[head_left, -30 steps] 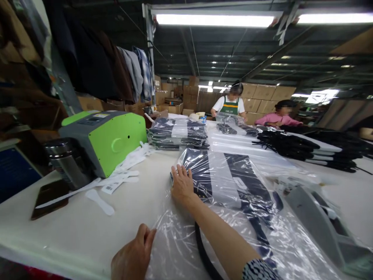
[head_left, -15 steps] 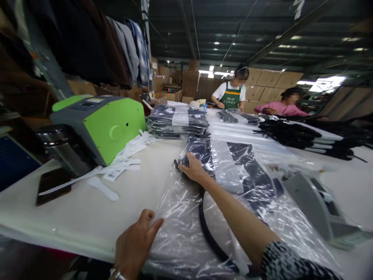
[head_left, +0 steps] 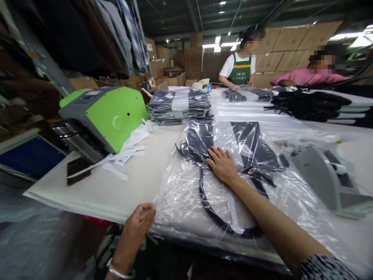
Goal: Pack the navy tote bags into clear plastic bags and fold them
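A large clear plastic bag (head_left: 180, 202) lies on the table, with a folded dark garment (head_left: 199, 136) inside it. A white panel (head_left: 225, 138) shows at the garment's middle, and a long dark strap (head_left: 210, 214) loops toward the table's front edge. My right hand (head_left: 223, 165) rests flat on the bag over the garment, fingers spread. At the bag's near left corner, my left hand (head_left: 140, 219) is closed in a pinch on the plastic film.
Behind the bag is a stack of bagged garments (head_left: 177, 105). A green-and-grey machine (head_left: 116, 116), a flask (head_left: 75, 142), a phone (head_left: 77, 171) and white paper strips (head_left: 131, 149) are at left. A grey tape dispenser-like object (head_left: 317, 175) stands right. Two people work across the table.
My right hand has moved from the garment's left edge toward its middle and flattened. My left hand has closed on the bag's corner. The view has tilted downward.
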`<state>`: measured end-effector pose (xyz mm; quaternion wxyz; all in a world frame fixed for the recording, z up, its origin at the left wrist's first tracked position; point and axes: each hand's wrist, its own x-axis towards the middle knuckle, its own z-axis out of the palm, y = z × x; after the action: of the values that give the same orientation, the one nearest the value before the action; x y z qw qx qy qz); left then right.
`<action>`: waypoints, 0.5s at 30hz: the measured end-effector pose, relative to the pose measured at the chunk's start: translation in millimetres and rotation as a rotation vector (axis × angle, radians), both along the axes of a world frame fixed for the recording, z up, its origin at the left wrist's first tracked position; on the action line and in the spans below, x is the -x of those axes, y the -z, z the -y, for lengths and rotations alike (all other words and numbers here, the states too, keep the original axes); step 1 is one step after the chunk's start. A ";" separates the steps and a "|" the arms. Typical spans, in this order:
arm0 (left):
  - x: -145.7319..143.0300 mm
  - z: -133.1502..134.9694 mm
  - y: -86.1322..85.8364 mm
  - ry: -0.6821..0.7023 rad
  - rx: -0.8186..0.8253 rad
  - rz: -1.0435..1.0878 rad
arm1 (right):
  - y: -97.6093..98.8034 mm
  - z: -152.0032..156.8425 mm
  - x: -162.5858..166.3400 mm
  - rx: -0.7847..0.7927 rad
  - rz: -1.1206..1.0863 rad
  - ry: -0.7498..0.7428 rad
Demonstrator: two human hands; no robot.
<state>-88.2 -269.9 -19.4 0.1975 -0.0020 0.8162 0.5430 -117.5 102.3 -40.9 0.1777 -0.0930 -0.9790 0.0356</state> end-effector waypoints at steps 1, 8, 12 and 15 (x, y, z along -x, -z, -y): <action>-2.0 1.4 -0.1 -0.002 -0.044 0.002 | -0.3 -1.9 0.8 0.001 -0.007 -0.009; -11.2 11.1 5.5 -0.051 -0.053 0.032 | -39.7 21.9 -14.5 0.140 -0.015 -0.070; -10.8 16.8 10.5 -0.076 -0.067 0.044 | -55.0 80.9 -39.4 0.093 -0.018 -0.354; -8.9 18.2 15.2 0.014 0.003 0.069 | -43.5 112.0 -52.1 0.099 0.092 -0.492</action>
<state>-79.3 -288.1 -34.6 0.2293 -0.0154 0.8098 0.5399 -65.4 -9.7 2.6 0.1143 0.1380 -0.9763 0.1213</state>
